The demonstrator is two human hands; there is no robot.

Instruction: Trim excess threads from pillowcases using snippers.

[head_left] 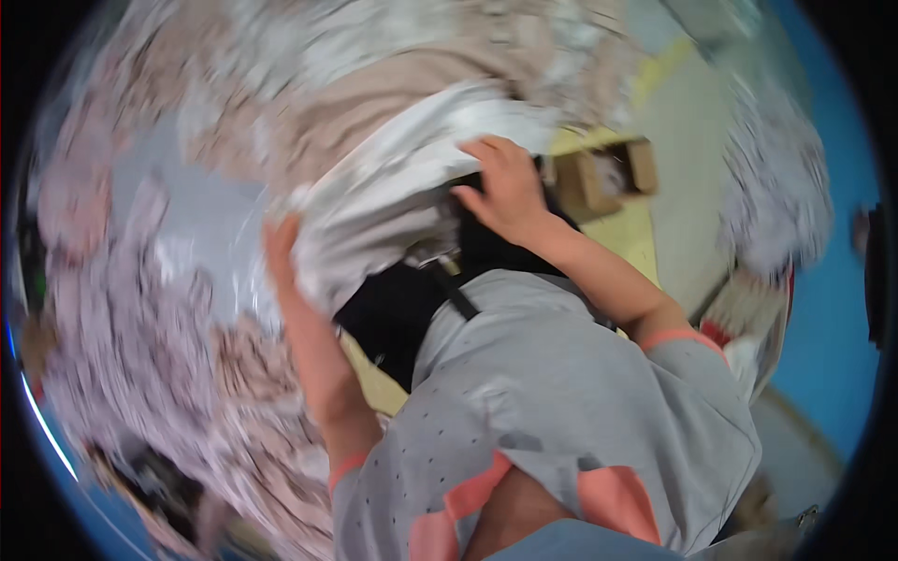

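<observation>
A white cloth is spread in front of me, partly over my dark-trousered lap. Its near part looks folded and greyish in shadow. At its left edge is my left hand, smeared by motion, so I cannot make out whether its fingers grip the cloth. Above the cloth's right part is my right hand, with the thumb apart from the outstretched fingers and nothing between them. A small tool-like strap with a metal end hangs at my waist.
Beige fabric lies just beyond the white cloth. Heaps of pale pinkish cloth fill the left side. At right stand an open cardboard box on a yellow surface and a whitish bundle. Blue floor shows farther right.
</observation>
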